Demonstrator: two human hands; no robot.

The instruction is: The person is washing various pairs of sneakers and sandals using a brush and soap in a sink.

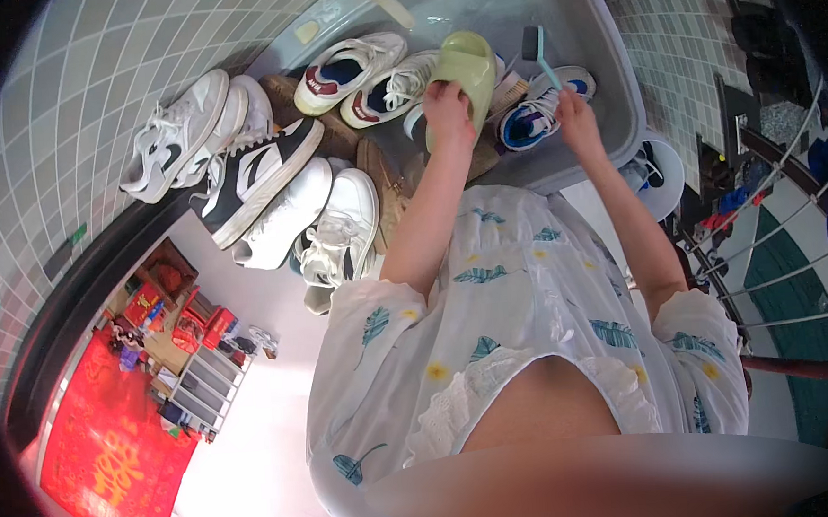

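Observation:
My left hand [449,110] grips a pale green plastic slide slipper [465,63], held tilted over the grey sink basin [622,121]. In my right hand [578,124] is the light blue handle of a small scrub brush [531,44]; its dark bristle head points away from me, apart from the slipper. Just beneath that hand, a white and blue sneaker [547,112] lies in the basin. Between the slipper and this sneaker sits a second brush with pale bristles [510,90], partly hidden. A pair of white sneakers with dark red heels [349,70] rests left of the slipper.
Several more shoes crowd the left side, among them a black and white sneaker [260,179], white sneakers [344,223] and brown shoes [385,189]. A tap [384,3] and a yellowish soap bar [307,32] are at the far edge. A white bucket [669,179] stands at right.

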